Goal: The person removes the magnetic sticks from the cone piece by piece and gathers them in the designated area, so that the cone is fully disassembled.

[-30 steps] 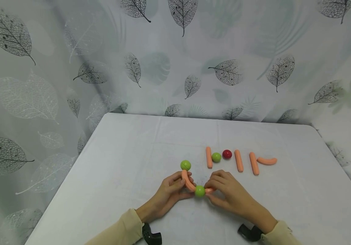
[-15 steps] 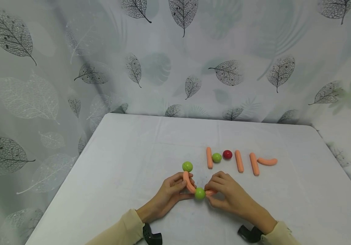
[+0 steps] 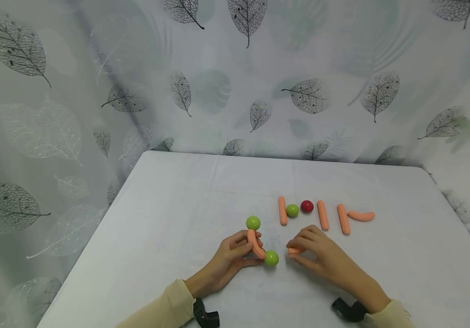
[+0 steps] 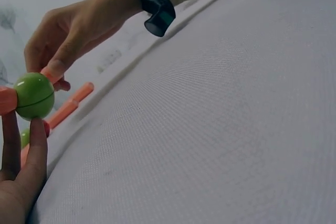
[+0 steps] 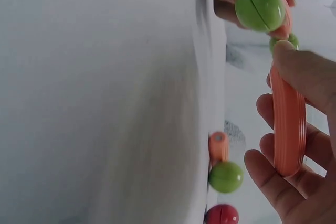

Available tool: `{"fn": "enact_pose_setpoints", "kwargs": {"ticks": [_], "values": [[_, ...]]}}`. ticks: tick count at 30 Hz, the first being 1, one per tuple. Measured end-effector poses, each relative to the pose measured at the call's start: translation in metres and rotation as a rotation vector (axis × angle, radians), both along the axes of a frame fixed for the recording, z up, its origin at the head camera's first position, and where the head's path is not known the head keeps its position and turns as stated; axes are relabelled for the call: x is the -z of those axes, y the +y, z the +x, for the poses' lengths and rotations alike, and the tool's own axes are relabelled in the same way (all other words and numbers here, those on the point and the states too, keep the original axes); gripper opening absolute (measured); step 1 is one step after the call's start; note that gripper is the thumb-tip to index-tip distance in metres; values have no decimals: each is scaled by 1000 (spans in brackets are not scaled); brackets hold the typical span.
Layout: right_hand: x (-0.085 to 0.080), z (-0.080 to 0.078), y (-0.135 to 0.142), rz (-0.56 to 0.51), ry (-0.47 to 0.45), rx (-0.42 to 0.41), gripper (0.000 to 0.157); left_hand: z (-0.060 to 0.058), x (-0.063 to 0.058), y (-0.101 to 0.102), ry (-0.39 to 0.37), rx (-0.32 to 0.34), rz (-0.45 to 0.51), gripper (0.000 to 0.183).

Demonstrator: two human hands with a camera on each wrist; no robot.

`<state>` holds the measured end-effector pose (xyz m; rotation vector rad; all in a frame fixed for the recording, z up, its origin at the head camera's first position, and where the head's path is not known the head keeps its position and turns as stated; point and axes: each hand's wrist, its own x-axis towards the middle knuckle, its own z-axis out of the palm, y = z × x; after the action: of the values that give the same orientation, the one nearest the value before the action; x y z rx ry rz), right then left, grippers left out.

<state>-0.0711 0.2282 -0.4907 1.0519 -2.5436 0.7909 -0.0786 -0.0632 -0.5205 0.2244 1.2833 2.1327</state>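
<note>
My left hand [image 3: 227, 262] grips a curved orange rod [image 3: 255, 244] with a green ball at each end. One green ball [image 3: 253, 222] is at its far end, and the other green ball [image 3: 271, 258] at the near end, by the fingertips. Facing it, my right hand [image 3: 322, 253] pinches a ridged orange rod [image 5: 289, 124] between thumb and fingers. Most of that rod is hidden by the hand in the head view. A gap separates this rod from the near green ball in the head view.
Beyond the hands on the white table [image 3: 185, 205] lie several straight orange rods [image 3: 282, 211], another green ball [image 3: 292, 210], a red ball [image 3: 307, 206] and a curved orange rod [image 3: 361, 216]. A leaf-patterned curtain [image 3: 218, 123] hangs behind the table.
My right hand has moved to the right with its orange rod, which has come apart from the near green ball. The left hand keeps its grip, nearly still.
</note>
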Motion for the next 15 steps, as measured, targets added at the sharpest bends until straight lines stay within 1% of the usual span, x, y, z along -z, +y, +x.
{"fn": "enact_pose_setpoints", "kwargs": {"ticks": [4,11,15], "values": [[0,2,13,20,-5,70,36,0,1,0,6,2,3,52],[-2,8,36,20,-71,183,44,-1,2,0,26,8,12,51],[-3,11,48,4,-62,225,52,-1,2,0,23,8,10,52]]}}
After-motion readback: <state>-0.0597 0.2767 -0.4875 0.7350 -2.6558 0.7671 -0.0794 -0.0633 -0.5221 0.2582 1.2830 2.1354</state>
